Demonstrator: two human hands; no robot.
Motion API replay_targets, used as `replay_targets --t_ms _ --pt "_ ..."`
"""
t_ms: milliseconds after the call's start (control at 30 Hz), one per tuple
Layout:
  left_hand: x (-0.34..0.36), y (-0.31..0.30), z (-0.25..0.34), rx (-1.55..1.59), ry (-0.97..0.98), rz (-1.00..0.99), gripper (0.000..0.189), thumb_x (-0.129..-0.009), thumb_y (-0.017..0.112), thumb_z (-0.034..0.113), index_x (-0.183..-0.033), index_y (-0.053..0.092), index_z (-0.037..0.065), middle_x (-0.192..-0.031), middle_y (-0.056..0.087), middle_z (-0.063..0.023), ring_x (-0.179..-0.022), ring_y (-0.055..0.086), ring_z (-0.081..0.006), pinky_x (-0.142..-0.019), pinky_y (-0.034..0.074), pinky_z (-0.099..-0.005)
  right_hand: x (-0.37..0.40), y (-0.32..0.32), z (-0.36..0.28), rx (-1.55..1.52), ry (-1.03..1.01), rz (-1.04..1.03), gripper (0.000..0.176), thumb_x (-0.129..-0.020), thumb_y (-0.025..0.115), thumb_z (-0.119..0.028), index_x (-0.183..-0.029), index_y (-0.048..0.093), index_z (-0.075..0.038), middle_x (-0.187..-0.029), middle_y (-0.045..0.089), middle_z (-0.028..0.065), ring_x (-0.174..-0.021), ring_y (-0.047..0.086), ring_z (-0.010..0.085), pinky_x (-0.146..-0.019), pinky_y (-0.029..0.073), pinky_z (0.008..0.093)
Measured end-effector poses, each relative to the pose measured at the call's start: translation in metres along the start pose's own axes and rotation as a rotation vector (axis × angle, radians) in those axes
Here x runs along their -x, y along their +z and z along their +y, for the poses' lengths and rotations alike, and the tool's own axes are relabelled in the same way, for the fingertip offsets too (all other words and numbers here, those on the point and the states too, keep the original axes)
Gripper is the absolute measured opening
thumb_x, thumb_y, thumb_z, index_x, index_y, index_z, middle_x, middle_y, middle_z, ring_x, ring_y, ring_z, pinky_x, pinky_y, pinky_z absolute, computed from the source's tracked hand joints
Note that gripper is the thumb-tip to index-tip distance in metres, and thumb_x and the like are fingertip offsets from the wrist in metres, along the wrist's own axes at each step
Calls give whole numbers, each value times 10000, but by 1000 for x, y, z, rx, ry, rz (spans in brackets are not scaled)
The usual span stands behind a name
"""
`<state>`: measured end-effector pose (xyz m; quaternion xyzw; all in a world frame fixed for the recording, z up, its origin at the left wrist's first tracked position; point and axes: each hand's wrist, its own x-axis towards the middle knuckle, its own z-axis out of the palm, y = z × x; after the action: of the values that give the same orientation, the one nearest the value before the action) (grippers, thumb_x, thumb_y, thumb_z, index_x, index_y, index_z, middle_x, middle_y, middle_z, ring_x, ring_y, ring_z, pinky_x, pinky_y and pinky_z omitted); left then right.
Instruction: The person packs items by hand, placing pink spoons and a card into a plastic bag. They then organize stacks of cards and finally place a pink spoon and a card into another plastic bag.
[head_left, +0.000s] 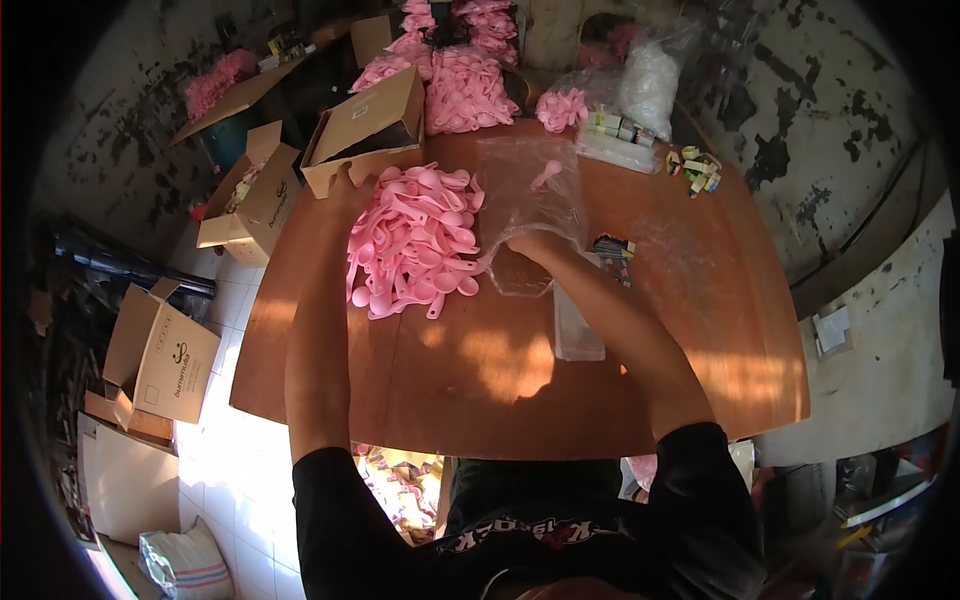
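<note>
A heap of pink plastic scoops (415, 240) lies on the wooden table in front of me. My left hand (347, 184) reaches past the heap's left side to the near edge of an open cardboard box (370, 115); its fingers are mostly hidden. To the right of the heap, a clear plastic bag (525, 190) lies flat, its mouth toward me. One pink scoop (546, 175) shows at the bag's far part. My right hand (528, 244) is at the bag's mouth, fingers curled and apparently closed on the film.
A clear plastic container (580, 325) lies under my right forearm, beside a small dark packet (612, 246). Filled bags of pink scoops (468, 90) stand at the back. A pile of small yellowish items (694, 170) sits at the back right. Open cartons (160, 350) stand on the left floor.
</note>
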<state>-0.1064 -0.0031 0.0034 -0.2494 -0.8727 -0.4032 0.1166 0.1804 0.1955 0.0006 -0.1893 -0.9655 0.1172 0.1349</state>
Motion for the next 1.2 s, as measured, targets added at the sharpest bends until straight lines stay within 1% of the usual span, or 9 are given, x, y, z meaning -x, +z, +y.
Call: replay_targets --t_ms 133,200,233,400,500,700,867,1067,1200 --pt "40 -31 34 -34 225 151 649 -819 672 390 -1324 482 28 -1316 481 -284 -1197 501 -439 -977 443 -468 -39 -15 -2 103 -32 347 328 -822 584 -110 -1095 601 71 -1035 635 267 -1032 610 353 -900 472 459" --pt "73 -54 64 -33 562 161 550 -821 687 263 -1283 505 27 -1321 476 -267 -1180 503 -449 -969 441 -480 -40 -29 -2 146 -61 450 325 -814 589 -110 -1081 605 75 -1014 637 268 -1005 617 352 -883 475 463" --pt "94 -68 82 -32 568 163 550 -821 687 263 -1283 505 27 -1321 476 -267 -1180 503 -449 -969 441 -480 -38 -34 -1 155 -83 483 324 -809 592 -110 -1073 608 77 -1004 638 269 -992 621 352 -874 477 466" --pt "168 -79 139 83 757 -110 478 -776 707 131 -1216 545 36 -1306 470 -222 -1181 489 -421 -984 421 -469 -4 -73 -17 196 -199 561 317 -788 604 -110 -1037 620 86 -953 644 272 -925 640 350 -831 485 477" --pt "203 -60 163 221 713 -319 481 -789 690 139 -1239 536 67 -1322 444 -214 -1206 465 -409 -1022 390 -482 6 -84 -24 219 -245 593 314 -776 612 -110 -1016 627 91 -923 647 274 -885 651 349 -806 491 483" --pt "239 -1 172 -86 770 -298 439 -793 669 201 -1218 578 139 -1419 362 -257 -1287 386 -414 -1103 282 -523 -18 -67 -1 187 -141 598 331 -791 612 -109 -1060 612 84 -980 627 284 -917 645 345 -816 492 472" --pt "238 20 176 -15 694 -344 377 -748 683 143 -1120 652 198 -1455 316 -264 -1311 355 -438 -1094 305 -501 -31 -55 9 159 -68 569 348 -803 612 -107 -1097 599 78 -1027 611 292 -943 639 342 -825 493 462" --pt "241 30 198 -53 581 -447 558 -751 656 123 -1288 525 51 -1398 386 -245 -1260 416 -404 -1016 398 -493 -39 -29 12 60 -16 447 370 -818 612 -106 -1141 584 71 -1084 591 302 -974 632 339 -836 494 451" --pt "242 43 199 152 598 -309 640 -727 587 39 -1342 423 -22 -1346 432 -221 -1186 464 -441 -992 422 -484 -23 -5 21 -189 63 190 385 -827 612 -105 -1170 574 66 -1122 578 309 -995 628 336 -843 495 444"
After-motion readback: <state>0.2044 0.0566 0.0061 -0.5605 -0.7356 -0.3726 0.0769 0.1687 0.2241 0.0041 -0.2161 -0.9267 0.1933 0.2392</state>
